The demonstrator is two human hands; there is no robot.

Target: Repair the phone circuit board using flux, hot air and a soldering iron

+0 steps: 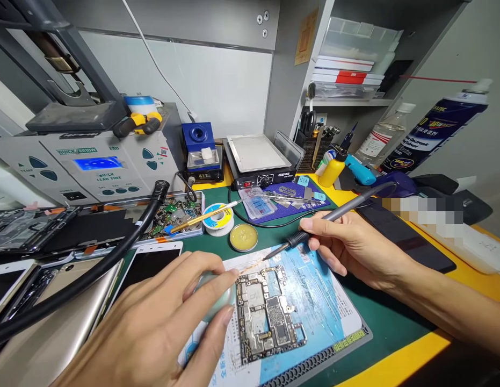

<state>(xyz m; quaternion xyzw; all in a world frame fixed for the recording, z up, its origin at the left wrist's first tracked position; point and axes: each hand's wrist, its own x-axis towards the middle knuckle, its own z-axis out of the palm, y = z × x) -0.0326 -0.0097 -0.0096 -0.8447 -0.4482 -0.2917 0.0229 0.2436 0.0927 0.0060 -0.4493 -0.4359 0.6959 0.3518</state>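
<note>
My right hand (342, 242) grips a soldering iron (298, 238) by its black ribbed sleeve. The iron's dark tip meets or lies just over the end of a thin copper-coloured braid (252, 265). My left hand (165, 317) is curled around a pale green round spool (221, 296) of desoldering braid, mostly hidden by the fingers; the braid comes out by my index fingertip. Close beside that fingertip lies a phone logic board (269, 314), flat on a blue-and-white printed sheet (318, 301). The iron's tip is beyond the board's top edge.
An open tin of yellowish flux (244, 237) and a solder wire reel (218, 219) stand behind the sheet. A hot-air station (88, 166) is at left, its black hose (129, 250) crossing the phones (149, 269). A heating plate (260, 161) and yellow bottle (334, 169) stand at the back.
</note>
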